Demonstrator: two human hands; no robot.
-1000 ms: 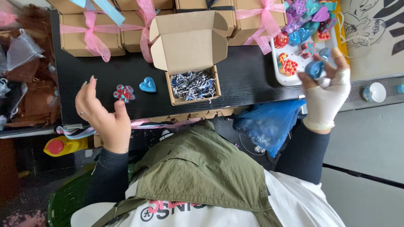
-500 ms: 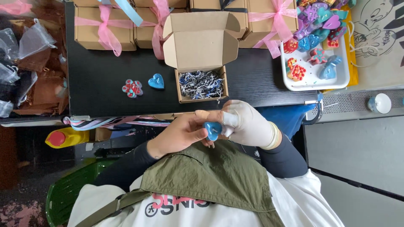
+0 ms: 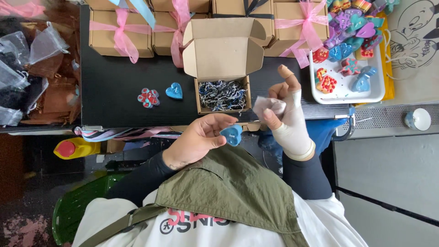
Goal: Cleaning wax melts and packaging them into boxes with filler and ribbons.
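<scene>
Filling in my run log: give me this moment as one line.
left hand: holds blue heart piece | right hand: holds white crumpled wrap | open box: shredded paper inside, on black table

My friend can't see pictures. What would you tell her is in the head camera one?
Seen from above, a person's left hand holds a blue heart-shaped piece while the right hand pinches a crumpled white wrapper. Just beyond, on a black table, an open cardboard box holds shredded paper.
</scene>
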